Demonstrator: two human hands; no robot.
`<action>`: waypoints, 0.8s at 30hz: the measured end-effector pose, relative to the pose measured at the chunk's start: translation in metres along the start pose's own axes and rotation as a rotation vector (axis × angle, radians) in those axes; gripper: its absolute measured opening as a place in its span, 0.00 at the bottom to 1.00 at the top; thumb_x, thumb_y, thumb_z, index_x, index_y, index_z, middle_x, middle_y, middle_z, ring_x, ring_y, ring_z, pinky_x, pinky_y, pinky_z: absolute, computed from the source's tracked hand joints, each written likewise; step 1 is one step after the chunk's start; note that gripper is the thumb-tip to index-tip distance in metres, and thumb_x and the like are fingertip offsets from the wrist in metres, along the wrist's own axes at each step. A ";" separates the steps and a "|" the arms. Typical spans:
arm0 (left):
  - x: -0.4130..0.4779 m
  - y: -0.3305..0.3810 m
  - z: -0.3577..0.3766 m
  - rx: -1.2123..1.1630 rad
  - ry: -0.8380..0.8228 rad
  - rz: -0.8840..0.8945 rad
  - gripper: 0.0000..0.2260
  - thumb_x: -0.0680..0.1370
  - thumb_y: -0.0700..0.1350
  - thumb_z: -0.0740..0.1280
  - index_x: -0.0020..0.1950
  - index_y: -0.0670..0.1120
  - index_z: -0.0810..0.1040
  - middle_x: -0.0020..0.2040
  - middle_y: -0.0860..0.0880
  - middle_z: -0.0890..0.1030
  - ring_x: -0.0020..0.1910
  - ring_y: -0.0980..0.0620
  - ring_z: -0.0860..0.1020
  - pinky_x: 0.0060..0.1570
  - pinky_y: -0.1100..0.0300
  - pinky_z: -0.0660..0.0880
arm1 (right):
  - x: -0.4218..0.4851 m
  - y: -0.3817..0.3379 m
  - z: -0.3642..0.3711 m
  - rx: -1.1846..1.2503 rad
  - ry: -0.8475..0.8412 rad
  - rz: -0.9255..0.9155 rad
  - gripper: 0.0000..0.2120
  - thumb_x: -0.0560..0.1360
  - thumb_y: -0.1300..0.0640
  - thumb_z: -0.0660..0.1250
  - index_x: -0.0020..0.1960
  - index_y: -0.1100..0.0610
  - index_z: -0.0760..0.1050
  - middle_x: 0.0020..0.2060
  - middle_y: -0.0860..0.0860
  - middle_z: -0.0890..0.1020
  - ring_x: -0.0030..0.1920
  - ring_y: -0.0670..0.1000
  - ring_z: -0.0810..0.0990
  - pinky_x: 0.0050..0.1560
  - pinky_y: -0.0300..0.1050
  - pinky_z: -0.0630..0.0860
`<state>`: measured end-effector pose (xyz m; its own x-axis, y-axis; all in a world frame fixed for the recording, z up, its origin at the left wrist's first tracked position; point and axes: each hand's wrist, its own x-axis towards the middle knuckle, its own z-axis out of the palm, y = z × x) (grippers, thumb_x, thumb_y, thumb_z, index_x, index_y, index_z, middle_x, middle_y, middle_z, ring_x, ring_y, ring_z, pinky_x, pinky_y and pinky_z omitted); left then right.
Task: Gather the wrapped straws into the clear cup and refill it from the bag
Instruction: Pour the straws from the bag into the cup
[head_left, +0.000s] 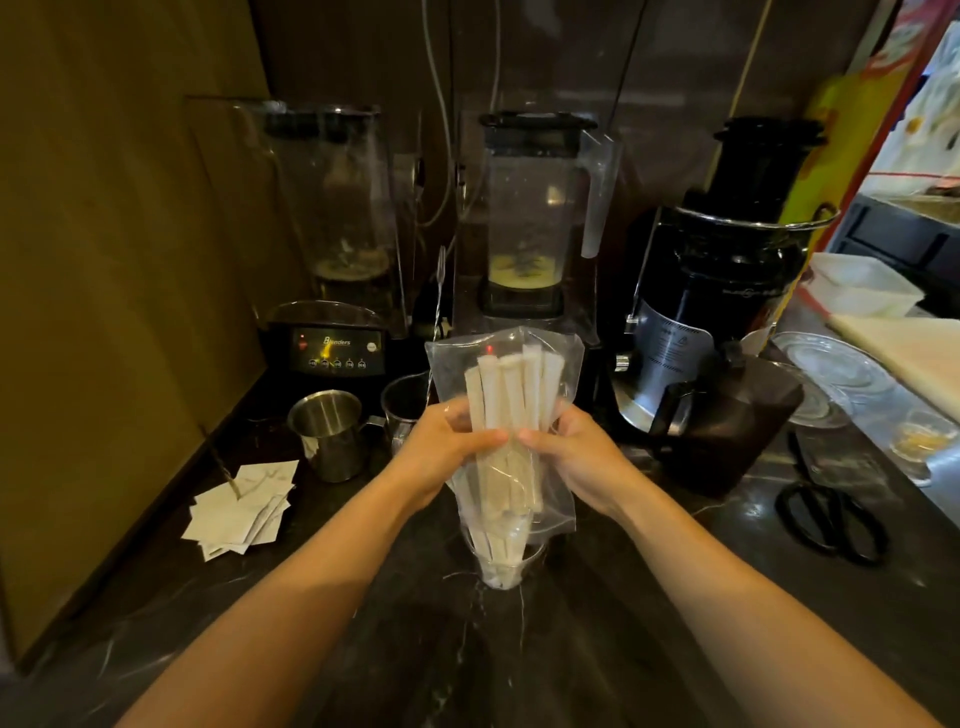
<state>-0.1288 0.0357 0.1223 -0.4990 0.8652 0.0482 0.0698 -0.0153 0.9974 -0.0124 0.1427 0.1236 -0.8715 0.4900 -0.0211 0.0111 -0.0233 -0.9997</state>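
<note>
Paper-wrapped straws (511, 395) are bunched upright inside a clear bag (563, 358), which is gripped at mid-height by the left hand (447, 441) and the right hand (571, 452), fingers closed around it from either side. The bag's lower end is set in a clear cup (504, 569) on the dark marble counter (467, 665). Steel jugs (330, 434) stand left; scissors (831, 514) lie right.

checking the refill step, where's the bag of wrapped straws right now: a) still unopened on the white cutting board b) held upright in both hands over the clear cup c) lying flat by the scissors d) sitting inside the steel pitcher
b: the left hand and right hand grip the clear bag of wrapped straws upright, its lower end reaching into the clear cup on the counter.
</note>
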 end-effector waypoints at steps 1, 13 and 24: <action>0.000 -0.001 -0.001 -0.013 -0.009 0.004 0.18 0.72 0.34 0.66 0.59 0.48 0.75 0.51 0.52 0.81 0.53 0.53 0.80 0.49 0.61 0.79 | 0.000 0.000 -0.001 0.003 -0.003 0.000 0.20 0.74 0.66 0.62 0.61 0.48 0.70 0.60 0.55 0.77 0.61 0.53 0.76 0.62 0.51 0.74; 0.003 0.010 -0.005 0.046 -0.001 0.014 0.12 0.77 0.39 0.60 0.59 0.48 0.76 0.51 0.52 0.81 0.53 0.56 0.79 0.49 0.64 0.77 | -0.003 -0.004 -0.007 -0.012 -0.002 -0.013 0.23 0.76 0.67 0.58 0.69 0.52 0.62 0.52 0.51 0.80 0.54 0.49 0.79 0.57 0.45 0.76; 0.012 0.071 0.011 0.102 -0.019 0.105 0.13 0.78 0.40 0.58 0.61 0.46 0.75 0.53 0.49 0.80 0.52 0.56 0.79 0.54 0.60 0.75 | -0.019 -0.048 -0.026 -0.117 0.104 -0.123 0.17 0.80 0.61 0.53 0.68 0.55 0.65 0.60 0.51 0.75 0.62 0.50 0.74 0.63 0.46 0.70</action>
<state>-0.1199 0.0506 0.1927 -0.4676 0.8710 0.1504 0.2089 -0.0565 0.9763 0.0167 0.1568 0.1717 -0.8147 0.5700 0.1064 -0.0307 0.1408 -0.9896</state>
